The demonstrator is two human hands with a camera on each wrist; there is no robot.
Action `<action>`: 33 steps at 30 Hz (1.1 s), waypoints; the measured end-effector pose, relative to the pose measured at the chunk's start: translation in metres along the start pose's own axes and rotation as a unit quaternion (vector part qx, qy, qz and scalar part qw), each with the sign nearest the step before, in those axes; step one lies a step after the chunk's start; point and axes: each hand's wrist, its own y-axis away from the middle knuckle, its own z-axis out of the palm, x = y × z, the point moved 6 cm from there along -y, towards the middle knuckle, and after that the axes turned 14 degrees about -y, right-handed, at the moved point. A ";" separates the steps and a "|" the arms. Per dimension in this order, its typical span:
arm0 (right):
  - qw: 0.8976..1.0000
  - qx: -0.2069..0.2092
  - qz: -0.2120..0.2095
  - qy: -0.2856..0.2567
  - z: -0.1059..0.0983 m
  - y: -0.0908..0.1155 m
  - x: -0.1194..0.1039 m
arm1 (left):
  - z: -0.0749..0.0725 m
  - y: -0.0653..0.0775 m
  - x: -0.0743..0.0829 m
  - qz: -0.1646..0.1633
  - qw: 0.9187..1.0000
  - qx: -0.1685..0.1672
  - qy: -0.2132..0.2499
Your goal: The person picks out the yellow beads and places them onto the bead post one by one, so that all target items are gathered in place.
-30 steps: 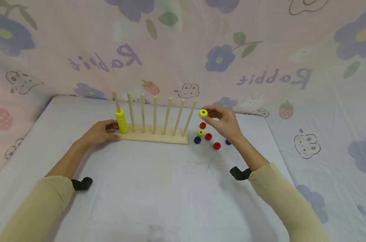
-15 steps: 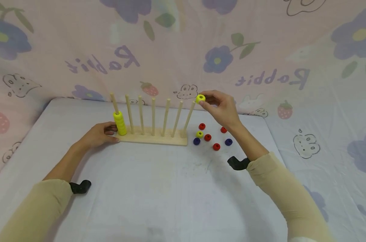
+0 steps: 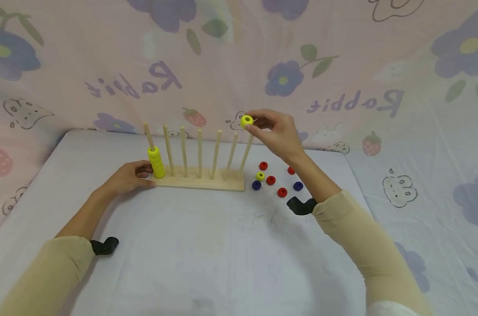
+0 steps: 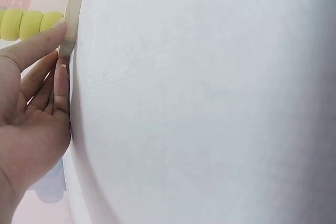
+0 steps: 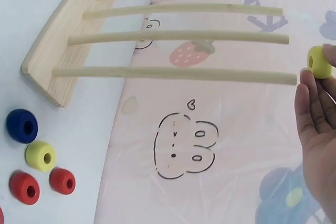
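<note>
A wooden peg rack (image 3: 201, 182) with a row of upright pegs stands on the table, several yellow beads (image 3: 156, 163) stacked on its leftmost peg. My left hand (image 3: 126, 179) holds the left end of its base; in the left wrist view the thumb lies by the lowest bead and the fingers (image 4: 61, 87) reach the base's end. Between thumb and fingertips, my right hand (image 3: 276, 134) pinches a yellow bead (image 3: 247, 121). That bead is up near the top of the rightmost peg (image 5: 178, 74), apart from its tip in the right wrist view.
Right of the rack lie loose beads: a yellow bead (image 3: 260, 176), a blue bead (image 3: 256, 185), another blue bead (image 3: 298, 186) and several red beads (image 3: 271, 180). A patterned cloth (image 3: 207, 66) hangs behind the white table (image 3: 175, 245).
My right hand has lifted the yellow bead from beside the rack, up and leftward to the height of the peg tops. The left hand stays at the base's left end.
</note>
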 end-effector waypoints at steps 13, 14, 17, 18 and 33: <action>0.999 -0.030 -0.005 -0.017 0.030 -0.022 -0.010 | 0.001 0.000 -0.002 -0.001 1.000 0.002 0.006; 0.999 -0.033 -0.005 -0.018 0.033 -0.024 -0.011 | 0.000 0.000 -0.002 -0.001 1.000 0.001 0.006; 0.999 -0.042 -0.013 -0.015 0.039 -0.030 -0.013 | 0.000 0.000 -0.001 0.002 1.000 0.001 0.004; 0.999 -0.046 -0.015 -0.016 0.041 -0.031 -0.014 | 0.000 0.000 0.000 0.004 1.000 0.003 0.004; 0.996 -0.085 -0.017 -0.023 0.077 -0.048 -0.018 | 0.000 0.000 0.000 0.005 1.000 0.004 -0.001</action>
